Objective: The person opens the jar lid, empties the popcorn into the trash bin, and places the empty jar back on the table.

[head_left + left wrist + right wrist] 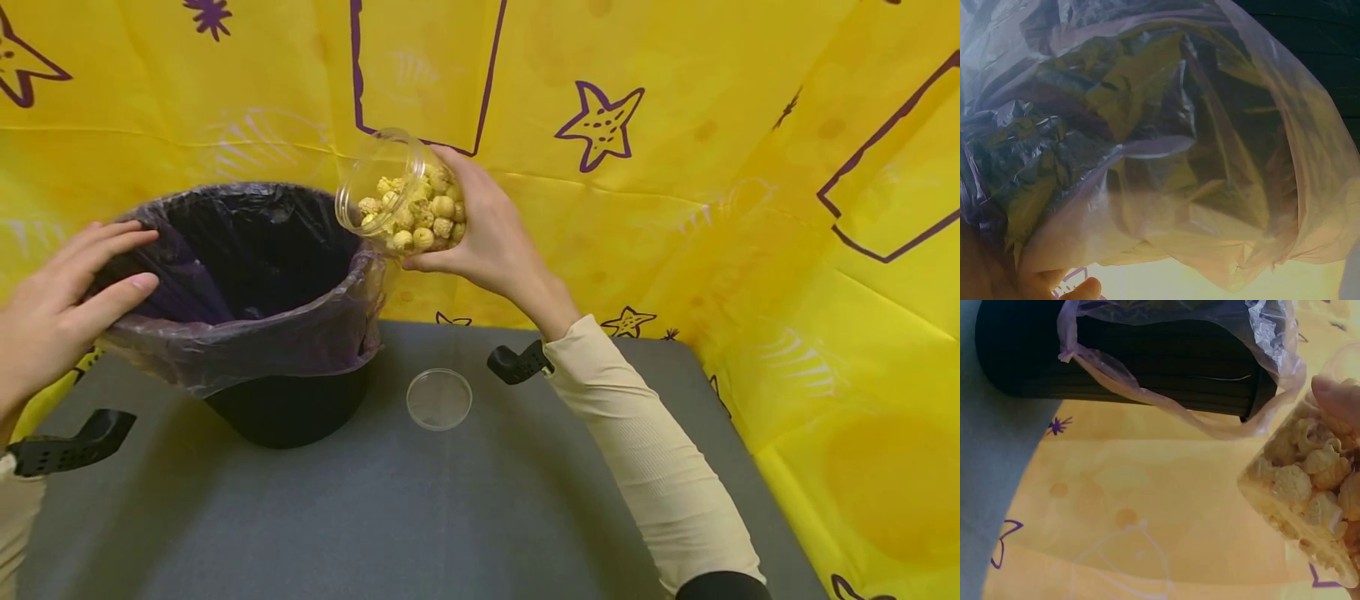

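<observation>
My right hand (491, 229) grips a clear plastic jar (384, 158) of yellow popcorn (423, 218). The jar is tilted, its open mouth facing left at the right edge of a black trash bin (288, 410). In the right wrist view, popcorn (1310, 487) fills the jar's lower part, and a thumb (1338, 399) lies on the jar. A translucent purple bag (292, 346) lines the bin and folds over its rim. My left hand (63, 304) is at the bin's left rim, fingers extended over the bag. The left wrist view is mostly filled by the wrinkled bag (1210, 162).
A round clear lid (439, 400) lies on the grey table (420, 517), right of the bin. Yellow patterned cloth (675, 167) hangs close behind and along the right side. Black wrist mounts (517, 364) stick out from both sleeves.
</observation>
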A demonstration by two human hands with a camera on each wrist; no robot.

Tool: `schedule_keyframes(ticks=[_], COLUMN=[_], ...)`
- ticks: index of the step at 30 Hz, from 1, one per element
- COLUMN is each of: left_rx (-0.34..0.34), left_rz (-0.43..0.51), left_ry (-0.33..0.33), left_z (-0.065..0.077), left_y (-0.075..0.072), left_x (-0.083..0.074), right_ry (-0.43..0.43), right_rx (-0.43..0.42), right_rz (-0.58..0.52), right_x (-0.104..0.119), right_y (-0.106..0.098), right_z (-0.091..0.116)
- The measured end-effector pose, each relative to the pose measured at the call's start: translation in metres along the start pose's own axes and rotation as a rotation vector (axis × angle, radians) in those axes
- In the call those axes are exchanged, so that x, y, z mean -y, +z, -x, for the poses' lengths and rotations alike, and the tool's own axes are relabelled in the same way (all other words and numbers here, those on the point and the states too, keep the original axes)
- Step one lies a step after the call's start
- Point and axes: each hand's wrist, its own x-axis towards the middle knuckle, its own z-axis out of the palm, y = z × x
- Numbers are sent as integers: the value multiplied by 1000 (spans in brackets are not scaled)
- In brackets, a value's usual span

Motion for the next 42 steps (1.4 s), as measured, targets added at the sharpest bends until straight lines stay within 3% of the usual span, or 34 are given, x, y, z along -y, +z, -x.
schedule_keyframes(ticks=[15,42], left_rx=[26,41], left_rz=[31,43], left_ry=[-17,-8], left_z=[1,2], left_y=[-2,-3], left_x=[-2,1], right_ry=[-65,-154], right_rx=[91,126], right_rz=[153,378], right_x=[12,27], right_y=[-2,8], right_z=[-17,-39])
